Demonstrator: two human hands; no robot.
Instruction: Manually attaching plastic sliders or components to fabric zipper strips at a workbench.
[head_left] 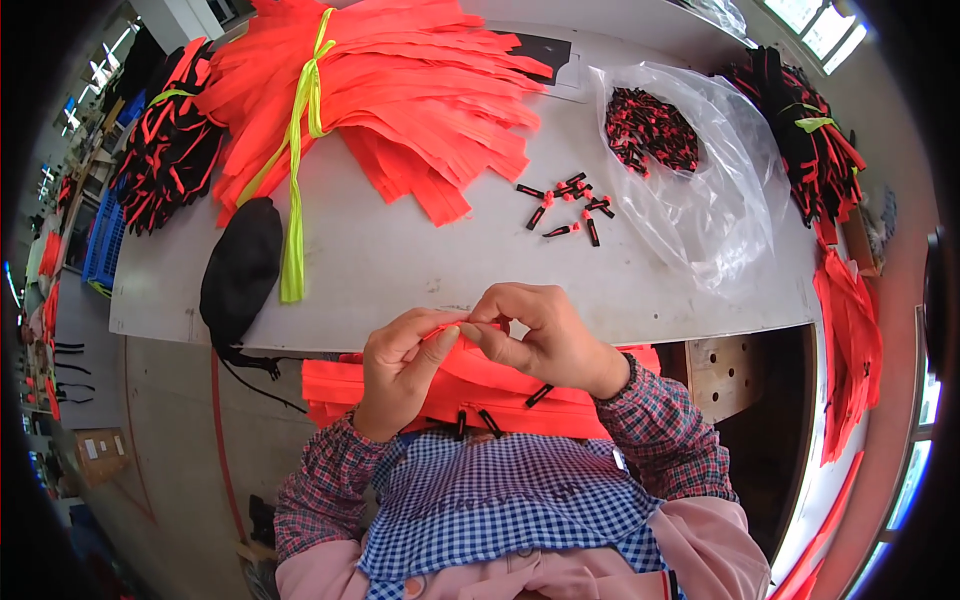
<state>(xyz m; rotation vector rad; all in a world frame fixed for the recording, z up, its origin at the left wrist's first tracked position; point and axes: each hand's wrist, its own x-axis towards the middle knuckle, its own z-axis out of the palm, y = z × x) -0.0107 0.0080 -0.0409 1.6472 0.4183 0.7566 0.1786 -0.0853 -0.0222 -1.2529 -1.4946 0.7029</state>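
My left hand [402, 362] and my right hand [535, 328] meet above my lap, just in front of the table's near edge. Both pinch the end of an orange-red zipper [456, 330] between thumb and fingers. Whatever small part may sit between the fingertips is hidden. More orange-red zippers [335, 386] lie across my lap under the hands. Black pull tabs [488, 423] hang from several of these near my apron. Ahead on the table is a loose group of small black pull tabs with red cord ends [592, 230].
A large bundle of orange-red zippers [400, 90], tied with a yellow-green strip [292, 270], covers the far left. A clear plastic bag [735, 220] of pull tabs lies right. Black-and-red bundles [165, 150] flank the table [420, 260]. A black pouch [242, 265] overhangs its near-left edge.
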